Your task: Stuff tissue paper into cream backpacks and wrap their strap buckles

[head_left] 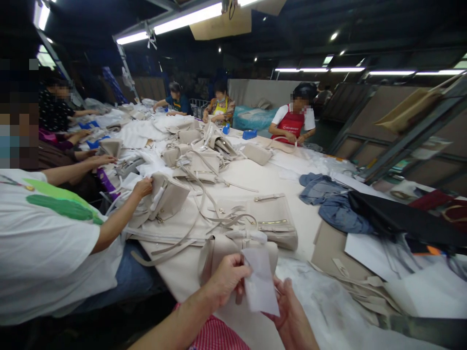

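A small sheet of thin white paper (260, 282) hangs between my two hands, over the front of a beige handbag (215, 255). Its upper left edge is pinched by the thumb and fingers of my left hand (229, 277). My right hand (288, 304) has the lower right edge between thumb and fingers; part of that grip is hidden behind the sheet. The bag stands on the pale table (241, 175) close to me, partly covered by my hands and the paper. Just beyond it lies another beige handbag (272, 218) with a gold zip and loose straps.
At left, a co-worker in a white T-shirt (54, 233) handles a beige bag (170, 197). More bags and white wrapping pile up behind. To the right lie clear plastic (321, 301), denim cloth (339, 209) and a black sheet (401, 221). Several people work along the table.
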Demonstrator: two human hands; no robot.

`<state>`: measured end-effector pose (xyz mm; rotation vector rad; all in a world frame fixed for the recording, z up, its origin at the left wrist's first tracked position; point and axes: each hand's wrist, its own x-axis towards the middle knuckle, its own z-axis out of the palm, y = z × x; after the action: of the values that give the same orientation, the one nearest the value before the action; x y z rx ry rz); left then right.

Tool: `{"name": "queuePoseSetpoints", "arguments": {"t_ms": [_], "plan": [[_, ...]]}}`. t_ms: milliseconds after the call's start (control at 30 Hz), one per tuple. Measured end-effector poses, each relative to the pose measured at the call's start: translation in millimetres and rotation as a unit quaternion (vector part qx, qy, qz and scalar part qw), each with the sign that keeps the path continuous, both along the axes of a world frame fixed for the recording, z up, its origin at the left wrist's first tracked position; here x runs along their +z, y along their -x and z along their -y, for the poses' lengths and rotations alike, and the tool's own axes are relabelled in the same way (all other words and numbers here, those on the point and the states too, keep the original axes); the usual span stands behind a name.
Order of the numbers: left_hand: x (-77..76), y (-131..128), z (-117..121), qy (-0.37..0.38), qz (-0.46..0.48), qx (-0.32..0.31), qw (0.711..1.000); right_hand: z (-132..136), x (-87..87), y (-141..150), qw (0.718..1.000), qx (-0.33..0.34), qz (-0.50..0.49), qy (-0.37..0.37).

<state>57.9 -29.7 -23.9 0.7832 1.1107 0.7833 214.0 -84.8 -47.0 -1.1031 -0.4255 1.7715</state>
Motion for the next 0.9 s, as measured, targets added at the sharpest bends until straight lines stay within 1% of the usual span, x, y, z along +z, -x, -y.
{"name": "queuePoseSetpoints", "arguments": {"t_ms": [67, 133, 233, 333, 400, 467, 567, 633, 700, 767, 900], "plan": [[-1.2, -3.1, 0.5, 0.005, 0.008, 0.009, 1.000, 10.8, -4.0, 0.7, 0.996, -0.021, -0.087, 0.000], [0.4, -7.2, 2.2, 0.008, 0.021, 0.020, 1.000, 22.0, -9.4, 6.3, 0.990, -0.015, -0.142, 0.012], [5.3, -13.2, 6.4, -0.001, 0.029, 0.037, 0.999, 32.4, -14.9, 19.1, 0.985, 0.013, -0.172, 0.030], [8.6, -17.9, 10.6, -0.015, 0.015, 0.054, 0.998, 31.8, -11.2, 29.5, 0.983, 0.007, -0.183, 0.028], [9.4, -20.4, 12.4, -0.019, 0.005, 0.065, 0.998, 28.3, -7.0, 33.4, 0.985, -0.012, -0.168, 0.031], [9.5, -22.3, 13.4, -0.023, 0.003, 0.064, 0.998, 25.3, -6.2, 35.7, 0.991, -0.050, -0.118, 0.049], [9.4, -23.6, 12.5, -0.031, 0.004, 0.059, 0.998, 24.2, -13.0, 36.9, 0.989, -0.122, -0.042, 0.077], [9.0, -23.2, 9.2, -0.018, 0.004, 0.066, 0.998, 25.4, -19.5, 35.7, 0.985, -0.151, -0.020, 0.075], [8.3, -22.4, 3.7, 0.005, 0.020, 0.075, 0.997, 27.3, -24.6, 32.8, 0.985, -0.165, -0.008, 0.059], [7.6, -22.0, -3.0, 0.024, 0.045, 0.088, 0.995, 28.9, -27.2, 29.4, 0.986, -0.163, 0.001, 0.043], [7.6, -24.8, -12.9, 0.027, 0.070, 0.112, 0.991, 30.4, -26.7, 25.3, 0.986, -0.166, 0.003, 0.013]]}}
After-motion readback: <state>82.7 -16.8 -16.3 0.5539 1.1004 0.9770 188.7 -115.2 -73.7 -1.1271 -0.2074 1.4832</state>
